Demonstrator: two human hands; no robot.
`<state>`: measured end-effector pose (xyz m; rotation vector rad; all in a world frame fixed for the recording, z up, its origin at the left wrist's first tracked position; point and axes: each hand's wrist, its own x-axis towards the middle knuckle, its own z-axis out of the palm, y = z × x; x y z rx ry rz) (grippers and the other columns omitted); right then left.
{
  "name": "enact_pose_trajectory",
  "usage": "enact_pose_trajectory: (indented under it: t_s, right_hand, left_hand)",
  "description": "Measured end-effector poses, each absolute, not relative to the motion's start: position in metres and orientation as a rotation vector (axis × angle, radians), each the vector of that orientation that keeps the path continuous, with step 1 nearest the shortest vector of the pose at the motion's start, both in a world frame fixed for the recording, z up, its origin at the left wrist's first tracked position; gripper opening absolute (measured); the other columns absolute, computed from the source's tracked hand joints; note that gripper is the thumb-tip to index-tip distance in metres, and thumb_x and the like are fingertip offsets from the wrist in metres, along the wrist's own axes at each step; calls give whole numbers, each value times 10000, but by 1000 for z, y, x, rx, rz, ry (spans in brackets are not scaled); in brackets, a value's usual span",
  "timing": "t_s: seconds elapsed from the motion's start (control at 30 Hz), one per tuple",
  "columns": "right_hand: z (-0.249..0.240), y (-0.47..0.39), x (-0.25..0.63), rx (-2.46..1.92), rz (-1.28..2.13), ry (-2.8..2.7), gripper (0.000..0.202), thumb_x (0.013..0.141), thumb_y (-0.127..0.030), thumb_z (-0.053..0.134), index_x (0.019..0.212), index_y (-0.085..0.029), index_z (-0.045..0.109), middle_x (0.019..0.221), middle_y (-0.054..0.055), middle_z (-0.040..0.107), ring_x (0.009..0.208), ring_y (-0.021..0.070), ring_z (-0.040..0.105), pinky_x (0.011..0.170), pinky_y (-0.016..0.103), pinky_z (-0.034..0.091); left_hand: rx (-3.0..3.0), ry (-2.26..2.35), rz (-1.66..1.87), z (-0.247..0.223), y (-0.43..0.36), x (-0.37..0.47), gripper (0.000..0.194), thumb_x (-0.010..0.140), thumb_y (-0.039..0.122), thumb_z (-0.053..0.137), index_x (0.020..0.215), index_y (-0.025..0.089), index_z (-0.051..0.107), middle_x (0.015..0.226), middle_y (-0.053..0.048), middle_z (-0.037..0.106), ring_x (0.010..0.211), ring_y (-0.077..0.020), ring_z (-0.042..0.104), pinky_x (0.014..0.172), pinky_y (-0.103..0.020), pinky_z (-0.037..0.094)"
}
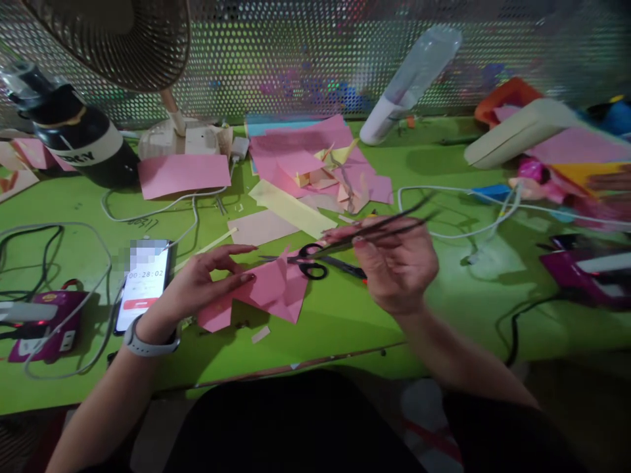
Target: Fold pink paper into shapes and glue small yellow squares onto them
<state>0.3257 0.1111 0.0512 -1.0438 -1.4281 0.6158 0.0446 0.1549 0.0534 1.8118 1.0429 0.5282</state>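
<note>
Left hand [211,279]: thumb on the folded pink paper [269,286], index stretched out above it; can't tell if the paper is pinched. Right hand [401,263] pinches dark tweezers [367,231] between thumb and fingers, just above the table. Pink paper lies flat-ish near the table's front edge, between the hands. Scissors [314,269] crowd its right side, blades pointing left; a black tool [345,268] runs partly behind the right hand. Surface: green table [458,299], worn front edge, perforated screen [296,72] behind. Beyond the hands: yellow strip [294,209], heap of pink sheets [280,154], phone [144,286] showing a timer, fan [113,39], black bottle [83,135], clear bottle [417,75]. Purple power strips [69,318] left and right. White cable [446,190] loops at right; co-worker's hand [611,179], blurred, at right edge.
</note>
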Motion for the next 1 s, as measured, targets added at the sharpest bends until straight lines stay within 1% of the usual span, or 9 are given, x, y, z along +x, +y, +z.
enact_pose_trajectory:
  t_s: [0.07, 0.2, 0.3, 0.43, 0.63, 0.7, 0.8, 0.9, 1.0]
  right_hand:
    - [56, 112, 334, -1144, 649, -1526, 160, 924, -342, 636, 1042, -243, 592, 937, 56, 752, 817, 210, 746, 728, 366, 625]
    - [57, 113, 341, -1403, 754, -1988, 187, 932, -342, 608, 1053, -201, 635, 842, 37, 747, 706, 166, 715, 607, 270, 557]
    - [49, 111, 334, -1580, 640, -2400, 219, 944, -315, 568, 1090, -177, 654, 831, 61, 756, 681, 200, 712, 569, 283, 505]
    - [40, 106, 319, -1655, 454, -2722, 296, 972, -280, 491, 1170, -117, 639, 951, 132, 762, 770, 270, 732, 605, 329, 493]
    - [43, 105, 318, -1654, 402, -2707, 322, 979, -357, 509, 1178, -140, 641, 1054, 125, 749, 865, 275, 726, 642, 328, 490]
    - [48, 108, 329, -1688, 402, -2612, 294, 977, -351, 511, 1160, -165, 645, 1043, 97, 752, 867, 253, 720, 661, 317, 488]
    - [61, 114, 359, -1894, 313, -2413, 260, 961, -312, 513, 1157, -204, 645, 1068, 76, 746, 886, 243, 709, 691, 318, 488]
    - [70, 117, 398, -2180, 140, -2266, 309, 921, -345, 531, 1170, -192, 635, 1152, 119, 711, 1011, 313, 675, 740, 375, 499]
    - [65, 118, 427, -2422, 116, -2292, 360, 871, -398, 561, 1136, -163, 628, 1106, 164, 705, 1034, 365, 652, 735, 406, 498]
  left_hand:
    - [1817, 1057, 588, 56, 155, 41, 528, 857, 388, 730, 1333, 210, 586, 848, -20, 750, 892, -190, 708, 930, -345, 529]
    - [1735, 1098, 691, 60, 155, 37, 550, 886, 385, 702, 1379, 211, 530, 863, -26, 735, 836, -171, 708, 833, -296, 554]
    - [1792, 1104, 676, 61, 156, 36, 528, 902, 382, 684, 1378, 213, 530, 889, -34, 744, 864, -173, 710, 846, -290, 548]
    - [1898, 1093, 654, 59, 158, 35, 527, 910, 374, 672, 1385, 198, 523, 892, -45, 756, 906, -186, 713, 854, -294, 550]
    - [1898, 1075, 661, 55, 159, 35, 483, 931, 360, 631, 1370, 182, 538, 863, -45, 750, 805, -161, 711, 731, -254, 570]
    - [1919, 1082, 655, 53, 160, 34, 426, 934, 380, 619, 1313, 186, 606, 951, -70, 762, 874, -178, 715, 770, -266, 571]
    - [1989, 1107, 594, 51, 163, 32, 360, 933, 412, 614, 1224, 215, 690, 1159, -79, 740, 1039, -210, 691, 914, -293, 543]
    - [1993, 1135, 531, 49, 165, 30, 433, 938, 432, 600, 1320, 231, 633, 1190, -78, 728, 1023, -203, 690, 903, -288, 542]
    - [1958, 1130, 496, 48, 164, 30, 496, 954, 420, 577, 1409, 225, 549, 1102, -76, 746, 927, -168, 694, 819, -252, 548]
